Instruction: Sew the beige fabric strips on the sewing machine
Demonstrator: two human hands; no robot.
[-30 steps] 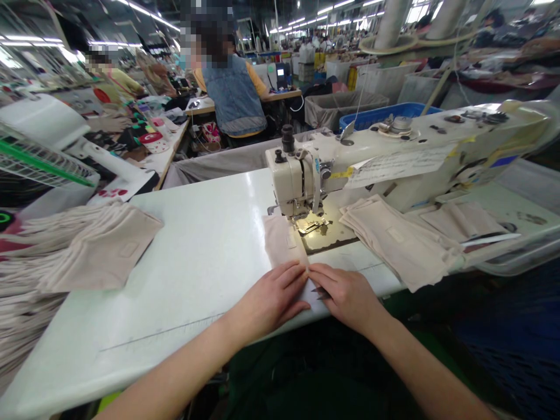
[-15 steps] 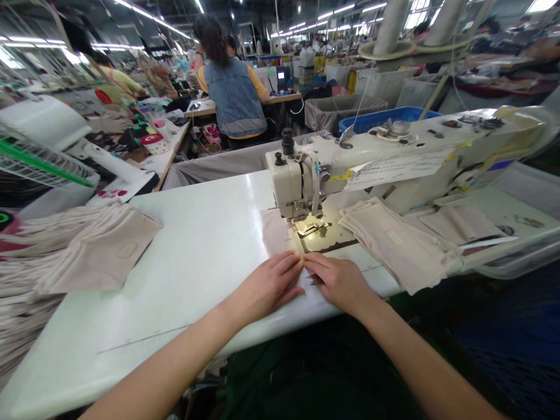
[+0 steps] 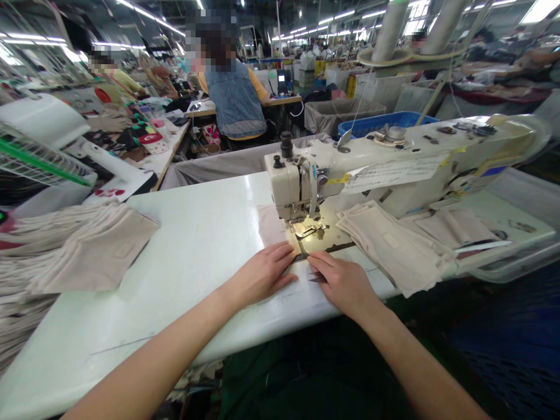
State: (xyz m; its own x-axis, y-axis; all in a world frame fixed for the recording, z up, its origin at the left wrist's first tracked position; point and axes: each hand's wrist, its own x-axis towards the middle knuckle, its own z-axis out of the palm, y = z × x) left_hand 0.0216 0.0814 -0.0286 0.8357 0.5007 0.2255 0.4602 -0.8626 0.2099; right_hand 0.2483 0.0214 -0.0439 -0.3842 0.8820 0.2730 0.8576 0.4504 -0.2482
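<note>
A beige fabric piece [image 3: 272, 224] lies on the table with its right edge by the presser foot of the sewing machine [image 3: 292, 189]. My left hand [image 3: 270, 269] rests flat near it, fingertips pressing its near right corner and thumb spread apart. To the right, my right hand [image 3: 343, 283] is curled around small thread snips [image 3: 315, 277]; only the dark pointed blades show below the fingers. Its index fingertip touches the table just in front of the lit metal needle plate [image 3: 326, 240], slightly apart from the fabric.
Stacked beige fabric pieces [image 3: 102, 248] cover the table's left end. More sewn pieces [image 3: 389, 242] lie right of the needle, under the machine arm. A blue basket [image 3: 380, 121] stands behind the machine. A co-worker in a denim vest [image 3: 236, 96] sits at another table ahead.
My left hand has moved slightly left and away from me, with the fabric's corner. The two hands' fingertips, together before, are now a little apart. The snips stay in my right hand.
</note>
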